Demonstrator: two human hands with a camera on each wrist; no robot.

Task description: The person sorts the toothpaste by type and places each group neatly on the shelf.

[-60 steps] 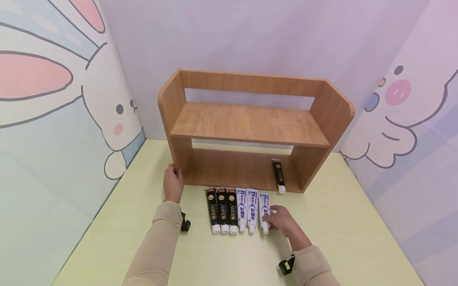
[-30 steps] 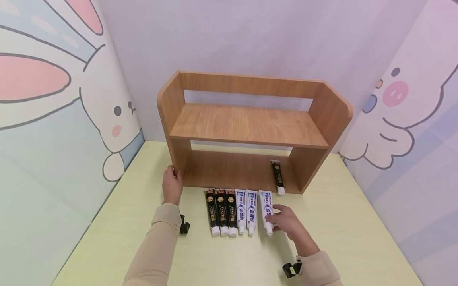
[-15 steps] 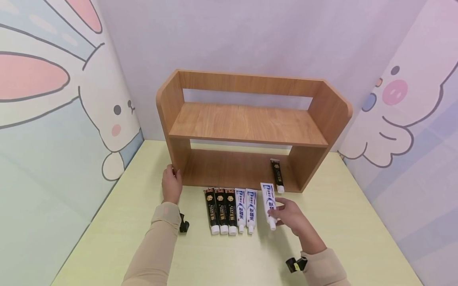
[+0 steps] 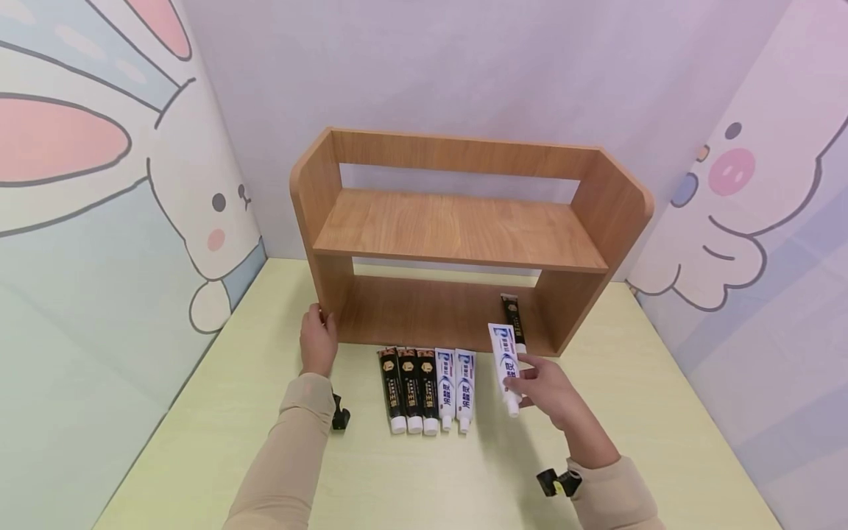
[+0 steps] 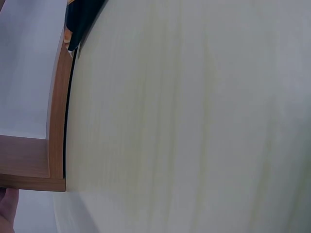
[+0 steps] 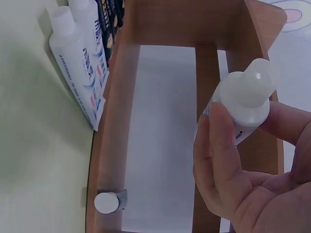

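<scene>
My right hand point(image 4: 550, 390) grips a white and blue toothpaste tube point(image 4: 505, 357) near its cap, thumb on one side and fingers on the other. The tube is raised over the front of the wooden shelf point(image 4: 430, 313), and in the head view overlaps a black toothpaste tube point(image 4: 513, 316) lying on the lower board. In the right wrist view its white cap point(image 6: 257, 82) points toward the camera. My left hand point(image 4: 319, 342) holds the front edge of the shelf's left side panel, low down; only a finger point(image 5: 8, 206) shows in the left wrist view.
Lying side by side before the shelf are three black tubes point(image 4: 411, 390) and two white tubes point(image 4: 456, 390), caps toward me. The shelf's upper board point(image 4: 457, 228) is above the lower one. Cartoon-printed walls point(image 4: 132, 309) enclose the table point(image 4: 424, 478).
My right hand has lifted the white tube from the right end of the row and carried it right and toward the shelf. The left hand stays at the side panel.
</scene>
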